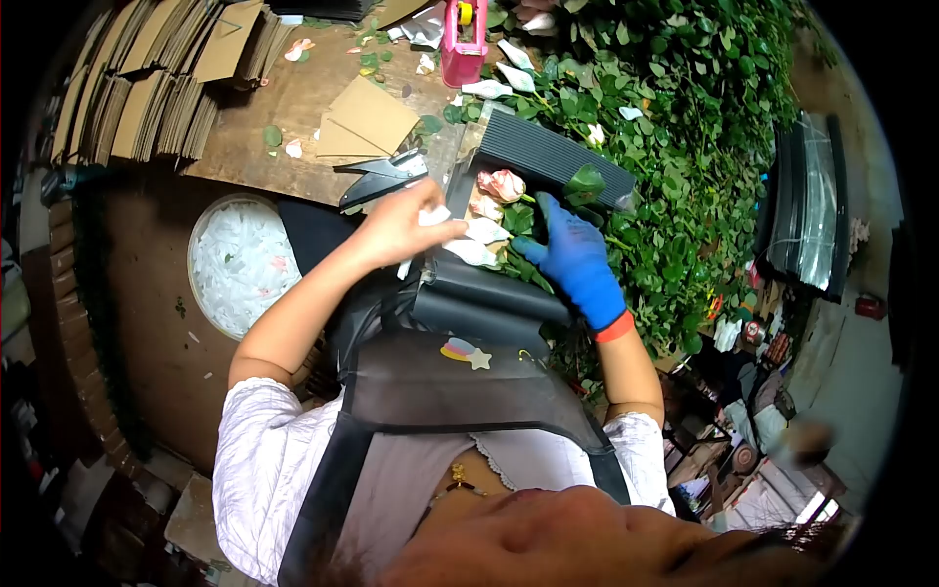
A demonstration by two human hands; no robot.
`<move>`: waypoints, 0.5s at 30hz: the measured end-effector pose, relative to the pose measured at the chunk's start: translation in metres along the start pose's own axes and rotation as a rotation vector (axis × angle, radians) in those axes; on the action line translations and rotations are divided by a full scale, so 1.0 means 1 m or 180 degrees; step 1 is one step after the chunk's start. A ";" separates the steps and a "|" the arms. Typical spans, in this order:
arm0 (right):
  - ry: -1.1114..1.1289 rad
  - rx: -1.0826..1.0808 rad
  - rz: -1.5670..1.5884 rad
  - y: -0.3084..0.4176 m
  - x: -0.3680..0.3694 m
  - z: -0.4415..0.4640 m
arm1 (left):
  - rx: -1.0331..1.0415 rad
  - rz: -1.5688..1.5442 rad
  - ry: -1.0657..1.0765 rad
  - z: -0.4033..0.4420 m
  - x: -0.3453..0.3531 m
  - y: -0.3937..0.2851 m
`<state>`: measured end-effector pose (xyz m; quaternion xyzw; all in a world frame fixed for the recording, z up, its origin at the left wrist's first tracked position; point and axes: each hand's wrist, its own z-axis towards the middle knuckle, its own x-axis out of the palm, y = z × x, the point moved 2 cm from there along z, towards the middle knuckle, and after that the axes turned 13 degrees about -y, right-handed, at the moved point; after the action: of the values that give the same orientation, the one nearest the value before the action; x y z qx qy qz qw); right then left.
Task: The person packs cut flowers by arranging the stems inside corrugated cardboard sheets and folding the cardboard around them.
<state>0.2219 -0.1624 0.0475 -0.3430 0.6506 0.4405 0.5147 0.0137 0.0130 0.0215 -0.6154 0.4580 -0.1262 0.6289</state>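
Observation:
My bare left hand [406,225] is closed at the fingertips on a small white piece [433,215], left of the flowers. Pink roses [502,185] and white-wrapped buds [486,230] lie together on a dark-edged holder in front of my apron. My right hand [570,252], in a blue glove with an orange cuff, rests beside their stems on the right, thumb and fingers apart. A black ridged strip [558,157] lies just beyond the roses. Near my left fingers is a black and grey tool [381,179], partly hidden by the hand.
Cardboard sheets [367,117] lie on the wooden table [254,127], with cardboard stacks [142,108] at upper left. A pink tape dispenser [464,44] stands at the back. Leafy stems [665,186] fill the right. A round tub [199,264] of white pieces is at lower left.

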 end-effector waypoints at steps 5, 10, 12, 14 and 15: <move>0.0287 0.0128 -0.0712 0.011 0.013 0.001 | -0.0114 -0.0431 0.0477 0.000 0.021 0.016; 0.0041 -0.0039 -0.0770 0.006 0.018 -0.002 | -0.0417 -0.1020 -0.0357 0.002 -0.050 0.022; -0.0097 -0.0159 -0.0848 0.005 0.020 -0.002 | -0.0138 -0.0337 -0.0215 -0.001 -0.032 0.010; 0.0191 0.0052 -0.0818 0.012 0.014 0.001 | 0.0066 0.0646 0.0018 -0.002 -0.011 -0.022; 0.0334 0.0167 -0.0810 0.015 0.012 0.002 | 0.0530 0.0683 0.0033 0.000 0.002 -0.026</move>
<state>0.2063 -0.1547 0.0394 -0.4317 0.6391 0.3361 0.5405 0.0255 0.0060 0.0437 -0.5079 0.5124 -0.0989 0.6854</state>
